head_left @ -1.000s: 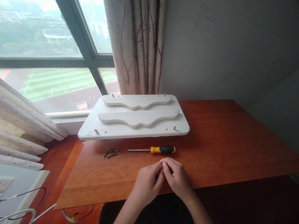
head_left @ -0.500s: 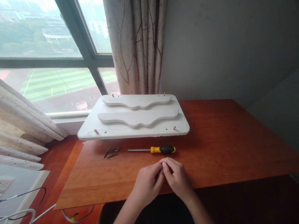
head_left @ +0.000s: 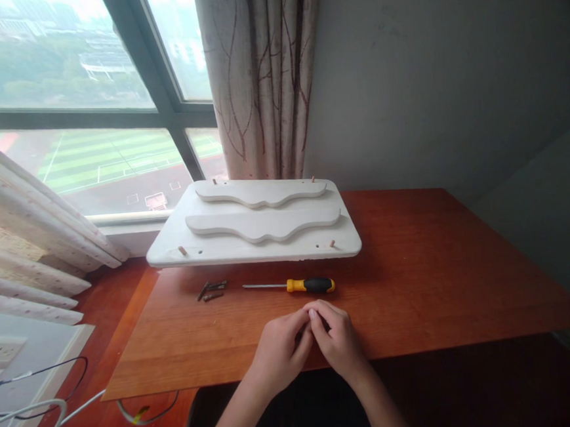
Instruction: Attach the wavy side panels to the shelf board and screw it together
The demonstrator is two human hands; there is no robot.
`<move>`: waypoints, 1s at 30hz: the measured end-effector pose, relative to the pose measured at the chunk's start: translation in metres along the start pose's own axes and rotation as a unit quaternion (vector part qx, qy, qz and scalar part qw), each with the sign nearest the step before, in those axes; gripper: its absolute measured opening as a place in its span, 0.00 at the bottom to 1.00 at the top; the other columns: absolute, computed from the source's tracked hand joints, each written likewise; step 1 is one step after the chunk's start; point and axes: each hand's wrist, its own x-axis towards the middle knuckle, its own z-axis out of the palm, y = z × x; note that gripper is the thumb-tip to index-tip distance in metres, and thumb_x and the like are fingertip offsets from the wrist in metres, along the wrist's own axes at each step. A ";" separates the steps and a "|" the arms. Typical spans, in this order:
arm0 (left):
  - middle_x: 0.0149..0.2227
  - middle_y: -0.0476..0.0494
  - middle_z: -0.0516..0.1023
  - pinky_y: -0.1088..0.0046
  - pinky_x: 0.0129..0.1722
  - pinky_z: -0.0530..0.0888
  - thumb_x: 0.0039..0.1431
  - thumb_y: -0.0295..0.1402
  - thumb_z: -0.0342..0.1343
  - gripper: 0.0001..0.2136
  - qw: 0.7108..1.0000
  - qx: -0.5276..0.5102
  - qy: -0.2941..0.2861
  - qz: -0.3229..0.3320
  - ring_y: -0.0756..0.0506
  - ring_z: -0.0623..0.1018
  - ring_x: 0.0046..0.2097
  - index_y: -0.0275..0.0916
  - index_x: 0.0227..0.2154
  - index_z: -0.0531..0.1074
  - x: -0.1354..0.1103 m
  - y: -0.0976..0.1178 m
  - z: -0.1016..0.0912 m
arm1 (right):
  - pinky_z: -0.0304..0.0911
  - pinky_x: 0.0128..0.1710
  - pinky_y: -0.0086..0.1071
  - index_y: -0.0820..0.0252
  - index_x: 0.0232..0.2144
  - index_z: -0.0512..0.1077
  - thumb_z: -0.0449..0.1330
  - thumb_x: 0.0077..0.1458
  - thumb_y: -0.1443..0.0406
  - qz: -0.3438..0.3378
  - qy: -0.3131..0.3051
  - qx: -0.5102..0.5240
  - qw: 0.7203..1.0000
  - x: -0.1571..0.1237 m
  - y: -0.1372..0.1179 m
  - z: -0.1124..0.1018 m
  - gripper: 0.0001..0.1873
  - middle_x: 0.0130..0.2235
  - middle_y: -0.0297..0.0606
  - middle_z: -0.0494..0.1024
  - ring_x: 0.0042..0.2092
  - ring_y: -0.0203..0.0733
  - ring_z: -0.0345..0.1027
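My left hand (head_left: 284, 345) and my right hand (head_left: 335, 336) meet at the fingertips over the near edge of the wooden table (head_left: 448, 279). Both have their fingers curled and pressed together; whether anything small lies between them is hidden. Just beyond them a screwdriver (head_left: 298, 286) with a yellow and black handle lies flat, its tip to the left. Several metal screws (head_left: 212, 289) rest left of that tip. Farther back lies a white board (head_left: 169, 245) with upright wooden dowels near its corners. On it sit two wavy white wooden pieces (head_left: 265, 224).
A window (head_left: 107, 148) and patterned curtains (head_left: 264, 77) stand behind and to the left. The grey wall (head_left: 433, 83) rises behind the table. At lower left, cables (head_left: 49, 423) run near a wall socket (head_left: 4, 353).
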 end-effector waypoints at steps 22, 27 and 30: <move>0.35 0.47 0.78 0.74 0.36 0.66 0.69 0.29 0.47 0.06 1.000 0.000 -0.006 -0.014 0.48 0.75 0.34 0.40 0.38 0.68 -0.001 0.001 0.000 | 0.64 0.39 0.30 0.58 0.36 0.73 0.49 0.66 0.66 0.004 -0.002 0.007 1.000 0.001 0.000 0.000 0.12 0.35 0.37 0.77 0.37 0.39 0.72; 0.33 0.46 0.77 0.74 0.34 0.66 0.68 0.30 0.48 0.06 0.999 -0.026 0.002 -0.020 0.48 0.74 0.33 0.39 0.37 0.70 0.001 0.002 0.000 | 0.64 0.38 0.30 0.58 0.36 0.73 0.50 0.66 0.65 0.012 -0.002 0.011 1.000 0.000 0.000 0.002 0.12 0.34 0.37 0.77 0.37 0.38 0.72; 0.26 0.48 0.72 0.75 0.31 0.66 0.69 0.34 0.48 0.12 0.995 -0.092 0.017 -0.046 0.49 0.71 0.28 0.38 0.29 0.68 0.003 0.005 -0.007 | 0.64 0.36 0.30 0.58 0.36 0.75 0.52 0.66 0.62 0.046 -0.011 0.051 0.998 0.000 0.002 0.000 0.12 0.33 0.37 0.77 0.35 0.38 0.71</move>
